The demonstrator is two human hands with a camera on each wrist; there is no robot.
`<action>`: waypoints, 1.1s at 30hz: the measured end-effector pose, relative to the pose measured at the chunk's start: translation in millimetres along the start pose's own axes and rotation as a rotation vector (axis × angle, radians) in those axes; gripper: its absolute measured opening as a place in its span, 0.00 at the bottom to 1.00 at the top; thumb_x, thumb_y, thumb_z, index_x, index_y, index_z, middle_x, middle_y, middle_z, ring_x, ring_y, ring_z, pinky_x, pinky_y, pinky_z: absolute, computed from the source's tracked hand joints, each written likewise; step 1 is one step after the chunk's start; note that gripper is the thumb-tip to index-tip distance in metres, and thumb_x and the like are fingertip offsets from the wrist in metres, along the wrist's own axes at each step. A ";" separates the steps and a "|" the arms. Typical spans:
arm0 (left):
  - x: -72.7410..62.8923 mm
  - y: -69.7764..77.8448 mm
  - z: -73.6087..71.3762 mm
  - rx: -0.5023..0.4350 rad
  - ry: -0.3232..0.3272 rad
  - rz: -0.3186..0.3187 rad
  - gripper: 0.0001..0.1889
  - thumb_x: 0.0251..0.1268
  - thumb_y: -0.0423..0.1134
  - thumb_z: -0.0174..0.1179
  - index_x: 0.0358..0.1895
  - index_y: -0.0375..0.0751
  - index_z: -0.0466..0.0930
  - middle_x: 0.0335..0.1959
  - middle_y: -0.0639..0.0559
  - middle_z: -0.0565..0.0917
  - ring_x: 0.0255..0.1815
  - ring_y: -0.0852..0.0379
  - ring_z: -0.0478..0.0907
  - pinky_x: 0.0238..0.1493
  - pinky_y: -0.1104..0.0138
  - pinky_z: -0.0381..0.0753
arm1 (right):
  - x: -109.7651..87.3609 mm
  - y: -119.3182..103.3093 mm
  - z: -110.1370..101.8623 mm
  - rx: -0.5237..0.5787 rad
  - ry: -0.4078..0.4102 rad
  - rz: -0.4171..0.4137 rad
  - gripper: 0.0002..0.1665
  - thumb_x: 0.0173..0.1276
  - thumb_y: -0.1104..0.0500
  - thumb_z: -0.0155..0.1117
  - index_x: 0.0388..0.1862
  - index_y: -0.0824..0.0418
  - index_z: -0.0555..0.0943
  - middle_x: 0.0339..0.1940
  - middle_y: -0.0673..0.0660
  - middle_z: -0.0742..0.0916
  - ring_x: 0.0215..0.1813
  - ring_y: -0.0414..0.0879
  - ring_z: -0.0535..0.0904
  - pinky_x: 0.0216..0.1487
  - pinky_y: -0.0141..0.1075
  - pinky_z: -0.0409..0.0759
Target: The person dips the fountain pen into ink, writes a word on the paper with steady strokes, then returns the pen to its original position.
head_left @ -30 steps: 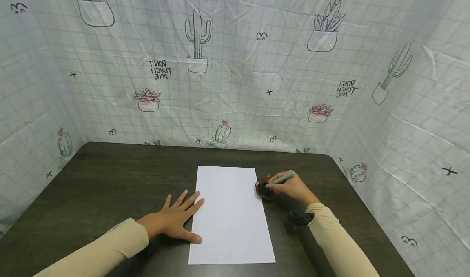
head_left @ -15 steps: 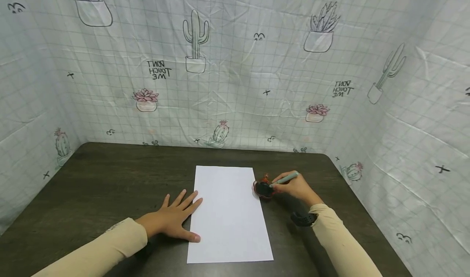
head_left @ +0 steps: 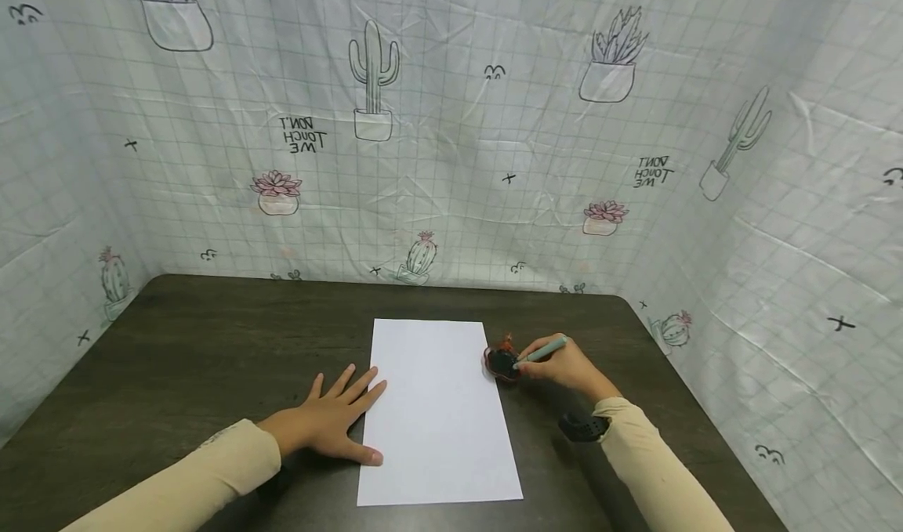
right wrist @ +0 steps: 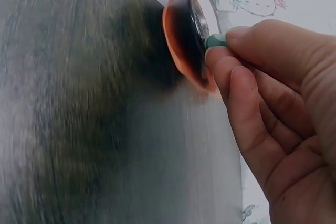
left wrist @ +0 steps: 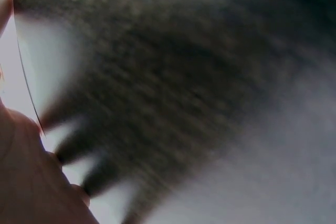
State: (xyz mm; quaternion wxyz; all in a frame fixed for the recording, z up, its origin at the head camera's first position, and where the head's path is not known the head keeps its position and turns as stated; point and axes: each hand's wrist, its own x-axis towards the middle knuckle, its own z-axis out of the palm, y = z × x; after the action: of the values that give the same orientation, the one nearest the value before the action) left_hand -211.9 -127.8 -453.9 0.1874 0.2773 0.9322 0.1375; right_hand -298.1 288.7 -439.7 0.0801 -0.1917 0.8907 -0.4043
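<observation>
In the head view my left hand (head_left: pixel 330 426) lies with spread fingers across the left edge of a blank white sheet of paper (head_left: pixel 433 414). The left wrist view shows part of that hand (left wrist: pixel 31 177) at its left border. My right hand (head_left: pixel 564 366) pinches a pale green pen (head_left: pixel 546 349) between thumb and fingers. Its lower end meets a small dish (head_left: pixel 499 364), black inside with an orange-red rim, which overlaps the sheet's right edge. Close up in the right wrist view, the green pen (right wrist: pixel 215 40) shows only briefly past the fingertips, right at the dish (right wrist: pixel 184 35).
A small orange-brown figure (head_left: pixel 507 342) rises at the dish's back edge. Around everything spreads a dark wooden table (head_left: pixel 233 336), walled at the back and sides by a cactus-print cloth (head_left: pixel 451 124). A black band (head_left: pixel 584 428) is on the right wrist.
The pen in my right hand has shifted slightly over the dish and lowered after lifting a little. My left hand stays on the paper; the head view has drifted slightly.
</observation>
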 end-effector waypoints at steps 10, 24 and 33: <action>-0.1 4.2 0.7 -0.004 -0.002 0.009 0.56 0.50 0.76 0.55 0.78 0.52 0.43 0.79 0.50 0.37 0.77 0.38 0.32 0.63 0.29 0.31 | 6.9 -7.6 8.3 -0.006 -0.014 -0.008 0.07 0.61 0.57 0.71 0.37 0.58 0.87 0.12 0.49 0.78 0.19 0.37 0.68 0.25 0.33 0.73; 3.0 0.4 3.4 -0.001 -0.008 0.008 0.57 0.49 0.77 0.54 0.78 0.53 0.41 0.79 0.51 0.35 0.77 0.38 0.30 0.63 0.29 0.29 | 8.1 2.2 0.2 -0.010 0.042 0.053 0.10 0.61 0.57 0.71 0.37 0.62 0.87 0.30 0.54 0.88 0.31 0.43 0.85 0.33 0.36 0.83; 2.5 -1.8 4.7 0.004 0.013 -0.012 0.57 0.48 0.78 0.54 0.78 0.55 0.42 0.79 0.53 0.36 0.78 0.40 0.31 0.64 0.30 0.30 | 3.9 3.2 -0.4 -0.006 0.052 0.041 0.09 0.59 0.59 0.72 0.37 0.63 0.87 0.27 0.54 0.88 0.29 0.42 0.83 0.31 0.35 0.81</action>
State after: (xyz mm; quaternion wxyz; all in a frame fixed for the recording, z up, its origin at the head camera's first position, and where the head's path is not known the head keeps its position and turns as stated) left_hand -212.6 -127.0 -459.5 0.1817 0.2714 0.9353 0.1363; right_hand -302.7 289.3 -441.8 0.0649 -0.1632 0.8973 -0.4049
